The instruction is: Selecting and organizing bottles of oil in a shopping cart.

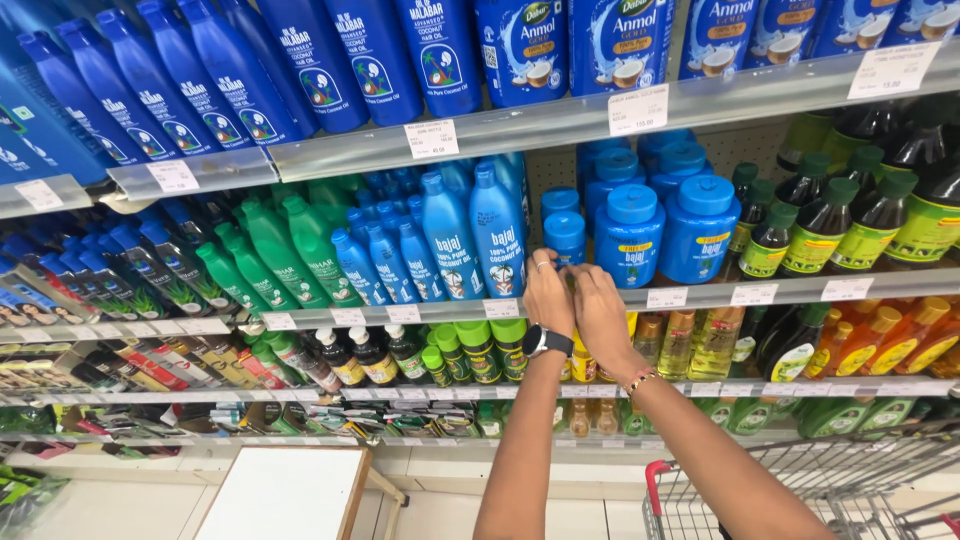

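My left hand (548, 296), with a dark watch on the wrist and a ring on one finger, reaches up to the middle shelf. Its fingers curl around the base of a small blue jar (565, 232) that stands at the shelf's front edge. My right hand (602, 312), a beaded bracelet on its wrist, lies right beside the left, fingertips bent in against it just under the jar. What lies between the right fingers is hidden. Larger blue jars (628, 235) stand to the right, and tall blue bottles (497, 232) to the left.
The metal shelf edge (700, 295) carries white price tags. Green bottles (275, 250) stand to the left and dark oil bottles (820, 225) to the right. Big blue bottles (330, 60) fill the shelf above. A wire shopping cart (800, 490) is at bottom right, a white board (285, 495) at bottom left.
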